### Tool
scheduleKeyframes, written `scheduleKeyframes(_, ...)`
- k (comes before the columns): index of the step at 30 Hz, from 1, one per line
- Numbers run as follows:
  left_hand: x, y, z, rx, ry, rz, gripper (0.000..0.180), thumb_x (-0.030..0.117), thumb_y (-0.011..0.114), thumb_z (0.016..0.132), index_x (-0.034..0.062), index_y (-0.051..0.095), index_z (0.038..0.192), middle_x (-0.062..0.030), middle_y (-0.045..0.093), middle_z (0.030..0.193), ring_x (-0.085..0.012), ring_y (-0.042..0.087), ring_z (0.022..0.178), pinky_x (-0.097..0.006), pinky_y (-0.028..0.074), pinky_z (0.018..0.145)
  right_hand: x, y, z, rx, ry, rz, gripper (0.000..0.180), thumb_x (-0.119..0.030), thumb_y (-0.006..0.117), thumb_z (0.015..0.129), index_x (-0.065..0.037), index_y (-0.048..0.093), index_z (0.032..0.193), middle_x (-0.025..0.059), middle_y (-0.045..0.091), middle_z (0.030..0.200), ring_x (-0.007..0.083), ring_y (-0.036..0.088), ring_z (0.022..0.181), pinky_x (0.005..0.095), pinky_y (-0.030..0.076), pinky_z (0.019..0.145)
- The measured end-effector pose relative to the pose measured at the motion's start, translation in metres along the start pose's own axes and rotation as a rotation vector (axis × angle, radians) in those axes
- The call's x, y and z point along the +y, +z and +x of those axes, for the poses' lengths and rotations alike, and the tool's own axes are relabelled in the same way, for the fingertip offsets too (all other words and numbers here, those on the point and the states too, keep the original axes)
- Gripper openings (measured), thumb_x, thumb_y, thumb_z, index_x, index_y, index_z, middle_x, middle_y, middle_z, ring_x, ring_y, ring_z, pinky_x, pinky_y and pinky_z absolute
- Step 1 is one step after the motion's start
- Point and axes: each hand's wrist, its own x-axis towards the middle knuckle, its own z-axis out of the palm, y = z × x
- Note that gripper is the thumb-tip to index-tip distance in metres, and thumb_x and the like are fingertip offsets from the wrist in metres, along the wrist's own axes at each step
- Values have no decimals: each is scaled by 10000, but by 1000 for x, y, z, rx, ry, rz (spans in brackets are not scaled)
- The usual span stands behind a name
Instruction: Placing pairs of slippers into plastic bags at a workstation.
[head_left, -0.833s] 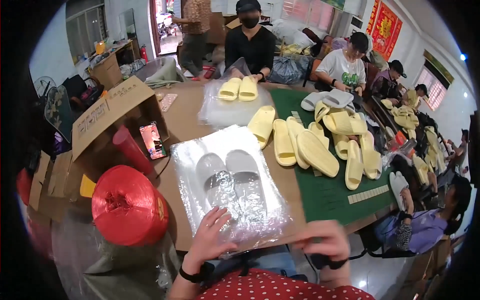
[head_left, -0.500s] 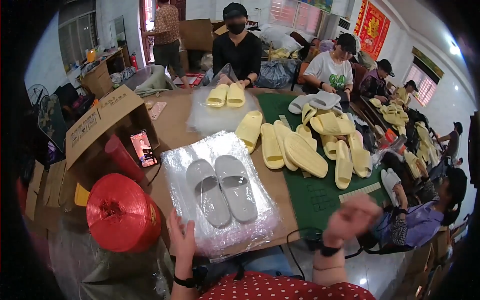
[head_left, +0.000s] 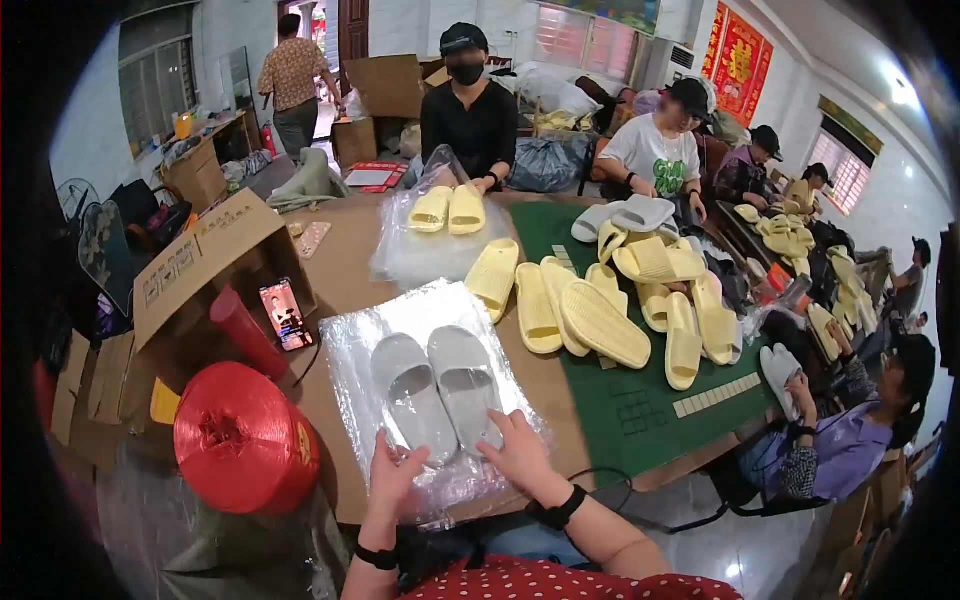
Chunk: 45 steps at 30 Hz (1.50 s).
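Note:
A pair of grey slippers, the left slipper (head_left: 403, 365) and the right slipper (head_left: 462, 360), lies side by side with heels toward me. Beneath them is a stack of clear plastic bags (head_left: 350, 400); whether the pair is on or inside the top bag I cannot tell. My left hand (head_left: 393, 470) is beside the left slipper's heel, thumb and fingers apart. My right hand (head_left: 524, 455) reaches in from the right, its spread fingertips at the right slipper's heel.
Loose yellow slippers (head_left: 605, 325) lie on a green mat (head_left: 630, 430). Left stand a red twine roll (head_left: 240, 440), a cardboard box (head_left: 215, 260) and a lit phone (head_left: 286, 314). Across the table a person handles bagged yellow slippers (head_left: 448, 210); other people sit along the right.
My right hand has come left from above the table's right edge to the right slipper's heel. My left hand has moved in to the left slipper. A person at the back has walked toward the doorway.

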Motion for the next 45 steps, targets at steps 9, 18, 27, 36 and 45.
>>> scheduleKeyframes(9,10,31,-13,-120,-115,-442,410,99,674,877,-45,547,1240,-118,671,1055,-197,661,876,-319,533,717,-8,-8,-8,-309,118,702,634,-171,779,826,-46,497,1380,59,501,934,141,536,754,282,490,698)
scheduleKeyframes(18,23,9,-37,-216,-180,-762,567,58,586,856,-35,410,1387,-176,594,1219,-330,642,1052,-469,562,878,-3,-26,-7,-6,420,789,732,-315,743,882,39,384,1412,106,563,1080,122,578,797,248,499,599)
scheduleKeyframes(27,30,9,-54,-362,0,-829,690,25,642,813,-8,350,1438,-147,554,1310,-314,594,1148,-446,502,972,-16,-37,1,-365,458,1061,613,-191,758,871,48,419,1321,12,550,862,55,514,653,206,413,525)
scheduleKeyframes(36,30,3,-83,-186,31,-432,489,7,699,779,-11,562,1247,-74,656,1089,-175,635,963,-318,510,843,-33,-30,-10,-744,170,1108,235,-120,624,951,-31,599,1168,-15,614,990,58,544,884,215,438,753)
scheduleKeyframes(45,107,-51,-87,838,625,-214,424,131,577,923,-29,559,1316,-168,600,1252,-284,581,1099,-399,522,877,-32,-22,7,-330,-42,405,309,-235,703,886,-44,654,1123,90,618,954,196,600,796,311,489,735)
